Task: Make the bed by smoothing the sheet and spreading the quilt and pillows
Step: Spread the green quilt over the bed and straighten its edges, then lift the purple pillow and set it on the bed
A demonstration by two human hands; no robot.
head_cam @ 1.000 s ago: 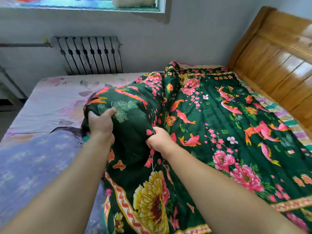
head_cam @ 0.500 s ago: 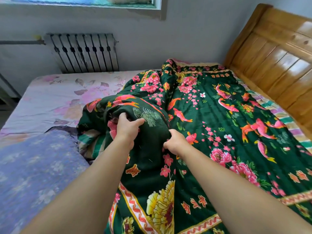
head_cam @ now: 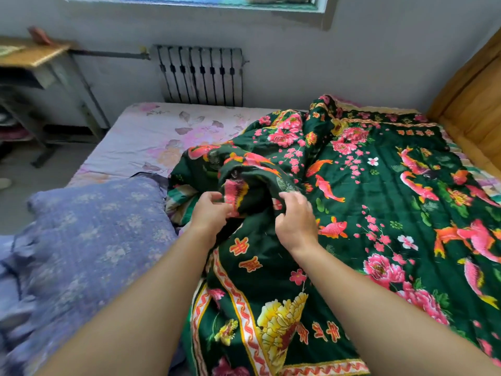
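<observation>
While the dark green quilt (head_cam: 379, 213), printed with pink flowers and orange fish, is spread flat over the half of the bed nearest the wooden headboard (head_cam: 471, 104), its other edge is bunched into a raised fold near the middle of the mattress. That fold is gripped from both sides. The left hand (head_cam: 210, 213) is closed on the quilt's bunched edge, with the fingers curled into a patch of pink and yellow pattern. The right hand (head_cam: 295, 221) is placed just beside it, on the headboard side, with the fingers bent over the top of the same fold; the fabric is pinched there, though the hand is slightly blurred. Both bare forearms are stretched forward over the quilt's patterned border. Away from the headboard, beyond the fold, the pale floral sheet (head_cam: 151, 137) is left uncovered. A bluish-purple pillow (head_cam: 89, 234) is seen touching the quilt's bunched edge, on the side far from the headboard. A radiator (head_cam: 200, 74) is mounted on the wall behind the bed.
</observation>
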